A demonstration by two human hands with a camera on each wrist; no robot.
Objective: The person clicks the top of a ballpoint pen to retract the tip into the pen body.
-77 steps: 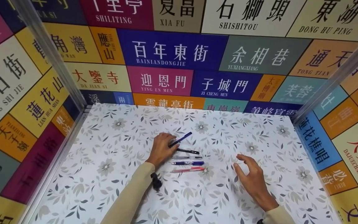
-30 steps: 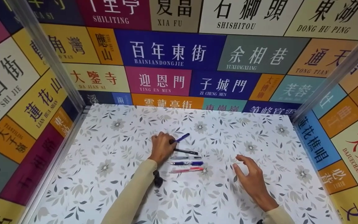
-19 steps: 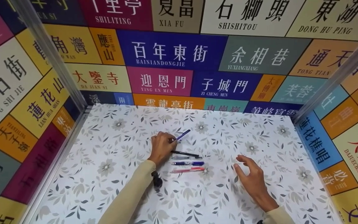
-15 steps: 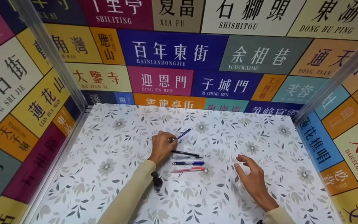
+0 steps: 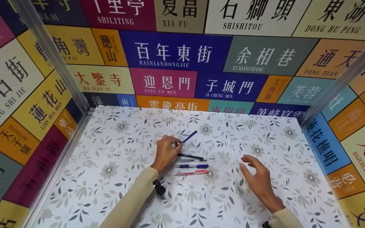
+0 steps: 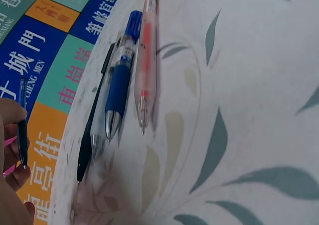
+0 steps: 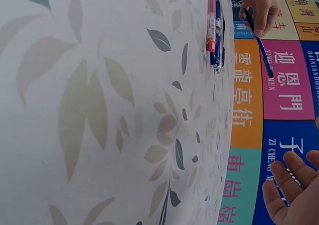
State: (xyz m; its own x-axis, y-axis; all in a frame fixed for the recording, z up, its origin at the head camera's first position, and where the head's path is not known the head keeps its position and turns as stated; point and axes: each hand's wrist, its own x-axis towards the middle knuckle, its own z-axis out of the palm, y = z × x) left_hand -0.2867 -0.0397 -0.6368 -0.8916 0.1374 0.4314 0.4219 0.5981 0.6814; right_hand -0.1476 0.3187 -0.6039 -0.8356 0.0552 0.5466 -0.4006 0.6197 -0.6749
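Sign-printed walls (image 5: 176, 50) enclose a floral tablecloth (image 5: 233, 202). Left hand (image 5: 166, 152): pinching a slim blue pen (image 5: 189, 136) near one end; shaft slants out beyond the fingertips, gripped end hidden in head view. Nearer the wearer, side by side: black pen (image 5: 192, 156), clear-barrelled pen (image 6: 98, 135) (hard to make out, partly covered), blue retractable pen (image 6: 117, 83), pink pen (image 6: 146, 60). Right hand (image 5: 259, 179): fingers parted, grasping nothing, well apart from pens; cut off in right-wrist view.
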